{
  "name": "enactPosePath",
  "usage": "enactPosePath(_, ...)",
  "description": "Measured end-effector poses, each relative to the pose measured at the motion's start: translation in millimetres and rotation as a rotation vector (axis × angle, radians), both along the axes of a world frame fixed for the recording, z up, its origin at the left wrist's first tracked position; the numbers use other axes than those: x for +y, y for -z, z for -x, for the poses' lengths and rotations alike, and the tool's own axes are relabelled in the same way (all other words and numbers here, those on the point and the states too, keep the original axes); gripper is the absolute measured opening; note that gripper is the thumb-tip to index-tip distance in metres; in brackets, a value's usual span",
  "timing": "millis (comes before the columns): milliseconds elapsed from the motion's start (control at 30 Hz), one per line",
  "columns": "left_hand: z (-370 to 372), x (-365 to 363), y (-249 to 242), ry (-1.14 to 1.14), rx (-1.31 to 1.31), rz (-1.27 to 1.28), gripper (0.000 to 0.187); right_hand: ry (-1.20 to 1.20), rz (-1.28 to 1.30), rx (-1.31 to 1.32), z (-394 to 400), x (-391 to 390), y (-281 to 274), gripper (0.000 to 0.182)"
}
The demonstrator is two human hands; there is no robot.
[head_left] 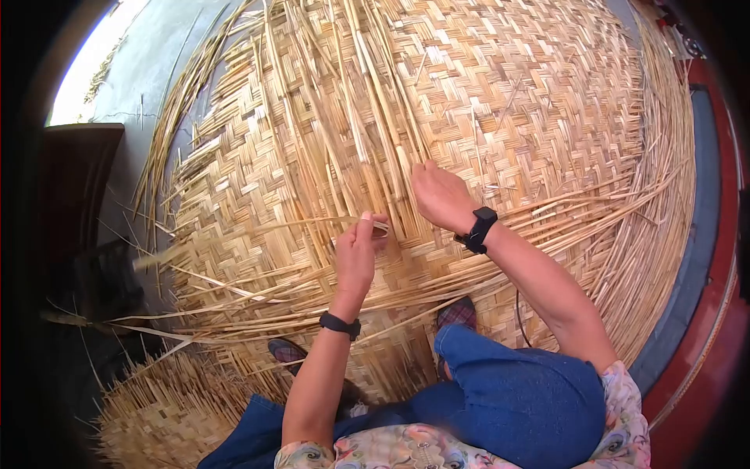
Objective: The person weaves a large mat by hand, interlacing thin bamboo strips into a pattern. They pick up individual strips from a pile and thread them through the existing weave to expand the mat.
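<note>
A large woven reed mat (531,94) spreads under and around my feet, in a zigzag weave. My left hand (358,254) is closed in a pinch on a flat reed strip (293,226), which runs out leftward above the mat and blurs toward its far end. To the right and a little farther forward, my right hand (441,197) is closed, its fingertips on a reed strip among the long lengthwise strips (371,86). Those strips stretch away from me, loose at the far side. Crosswise strips (437,293) pass between my hands and my feet.
My shoes (457,313) rest on the mat. A dark wooden piece of furniture (78,180) stands at the left. Long loose reed ends (168,133) stick out past the mat's left edge onto the grey floor (160,47). A red floor area (707,328) borders the right side.
</note>
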State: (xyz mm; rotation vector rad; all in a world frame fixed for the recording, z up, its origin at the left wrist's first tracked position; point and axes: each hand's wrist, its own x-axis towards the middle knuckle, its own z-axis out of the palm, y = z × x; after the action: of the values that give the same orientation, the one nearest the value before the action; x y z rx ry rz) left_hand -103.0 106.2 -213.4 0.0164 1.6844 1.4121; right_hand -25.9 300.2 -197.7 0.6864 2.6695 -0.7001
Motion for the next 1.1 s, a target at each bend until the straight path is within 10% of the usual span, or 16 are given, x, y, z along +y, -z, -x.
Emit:
enactPosePath(267,12.0,8.2,-16.2,-0.018,-0.060,0.039,0.032,0.260,0.534,0.118,7.4,15.0,0.2,0.060)
enactPosePath(433,12.1,20.1,-15.7,0.054,-0.133,-0.021,0.039,0.286,1.140,0.181,-18.9,5.2,-14.3,0.043)
enactPosePath(600,19.4,6.7,-17.9,0.162,-0.376,0.031,0.047,-0.231,0.309,0.306,-46.9,-10.8,-38.1,0.051)
enactPosePath(767,-14.2,-44.7,-8.7,0.522,1.220,0.373,0.073,0.154,0.219,0.550,-93.7,-14.5,-2.7,0.028)
enactPosePath(900,-25.4,-56.0,-5.2,1.040,1.351,0.414,0.070,0.645,0.299,0.725,-126.6,3.6,9.9,0.021)
enactPosePath(1000,-19.4,-8.6,-34.4,1.293,0.936,0.602,0.060,0.815,0.397,0.585,-142.9,21.5,-1.0,0.022)
enactPosePath(1100,-41.5,48.0,-36.0,0.817,1.151,0.102,0.036,0.556,0.599,0.618,-105.1,11.5,-40.0,0.021)
